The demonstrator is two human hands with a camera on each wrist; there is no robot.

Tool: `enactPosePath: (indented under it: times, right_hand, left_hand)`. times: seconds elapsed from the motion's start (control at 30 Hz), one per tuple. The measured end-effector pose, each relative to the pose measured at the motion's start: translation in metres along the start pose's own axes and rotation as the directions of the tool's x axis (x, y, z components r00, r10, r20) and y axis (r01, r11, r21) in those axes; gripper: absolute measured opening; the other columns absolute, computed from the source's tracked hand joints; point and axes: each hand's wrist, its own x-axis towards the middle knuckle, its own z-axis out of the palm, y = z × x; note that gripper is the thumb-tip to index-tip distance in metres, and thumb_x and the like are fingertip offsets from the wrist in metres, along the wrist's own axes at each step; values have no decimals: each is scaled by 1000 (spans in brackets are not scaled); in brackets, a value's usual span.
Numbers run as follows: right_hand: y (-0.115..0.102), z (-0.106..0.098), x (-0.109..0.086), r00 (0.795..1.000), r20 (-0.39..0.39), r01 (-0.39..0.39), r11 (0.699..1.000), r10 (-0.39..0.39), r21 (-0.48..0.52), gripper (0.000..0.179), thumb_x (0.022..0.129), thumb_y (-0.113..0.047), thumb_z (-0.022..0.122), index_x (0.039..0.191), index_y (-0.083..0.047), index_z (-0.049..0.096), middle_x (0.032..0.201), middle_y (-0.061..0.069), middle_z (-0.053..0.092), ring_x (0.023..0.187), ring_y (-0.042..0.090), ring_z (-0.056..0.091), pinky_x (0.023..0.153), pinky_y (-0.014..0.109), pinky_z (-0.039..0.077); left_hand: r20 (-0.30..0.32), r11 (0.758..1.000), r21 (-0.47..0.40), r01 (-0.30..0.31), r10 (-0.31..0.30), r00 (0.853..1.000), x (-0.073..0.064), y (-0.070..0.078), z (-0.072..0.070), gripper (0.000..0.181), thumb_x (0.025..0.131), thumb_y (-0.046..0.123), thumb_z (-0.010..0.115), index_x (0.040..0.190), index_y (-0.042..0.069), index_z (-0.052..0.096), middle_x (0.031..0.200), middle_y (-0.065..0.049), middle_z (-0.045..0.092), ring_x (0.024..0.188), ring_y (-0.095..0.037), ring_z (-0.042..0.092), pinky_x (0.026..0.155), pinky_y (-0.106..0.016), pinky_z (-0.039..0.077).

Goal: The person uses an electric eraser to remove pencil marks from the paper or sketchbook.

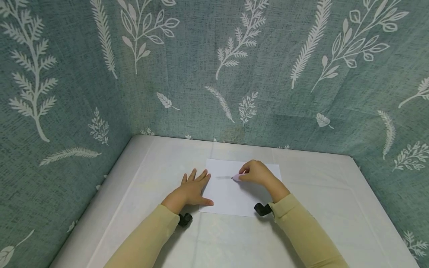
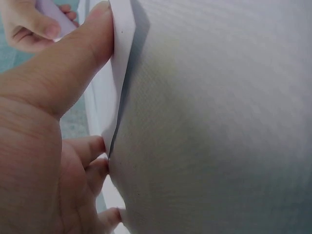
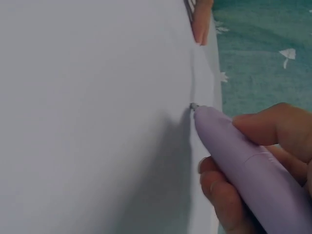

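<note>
A sheet of white paper (image 1: 228,197) lies on the white-covered table. On its left edge rests my left hand (image 1: 191,190), fingers spread and thumb out; in the left wrist view the thumb (image 2: 83,53) presses the paper's edge (image 2: 119,73), which stands slightly off the cloth. My right hand (image 1: 257,173) grips a thick lilac pen-shaped tool (image 3: 243,168) between thumb and fingers. Its small metal tip (image 3: 194,106) is at the paper's surface. A faint line (image 1: 222,177) runs left from the tip; whether it is a mark or a cut I cannot tell.
The table (image 1: 161,163) has a white cloth with fold creases. Green-blue leaf-patterned fabric (image 1: 201,74) hangs behind it and on both sides. A black wrist camera (image 1: 263,209) sits at the right cuff, another black camera (image 1: 185,220) at the left.
</note>
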Motion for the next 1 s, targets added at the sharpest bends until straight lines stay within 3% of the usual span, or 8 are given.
enactPosePath:
  times: [0.17,0.5,1.0]
  right_hand:
    - [5,5,0,1000,-24,8,999,-7,38,13,84,-22,81,95,-15,81,93,-1,73,87,16,63,77,37,53]
    - [5,8,-2,1000,-25,15,997,-13,74,14,83,-20,82,94,-11,82,84,-3,74,69,11,63,62,29,52]
    - [0,7,1,997,-66,-28,998,32,54,17,82,-20,83,95,-9,82,84,-2,74,68,12,63,62,29,53]
  left_hand:
    - [-1,1000,-2,3,-3,1000,0,1,0,110,76,66,76,160,15,26,167,-5,14,151,-45,0,116,-67,3]
    - [2,1000,1,4,-4,1000,0,1,0,111,76,67,75,160,15,25,167,-5,13,151,-45,0,116,-67,3]
    - [-9,1000,-6,11,-11,1000,1,0,2,111,75,67,76,160,16,27,167,-4,14,151,-44,0,116,-66,3]
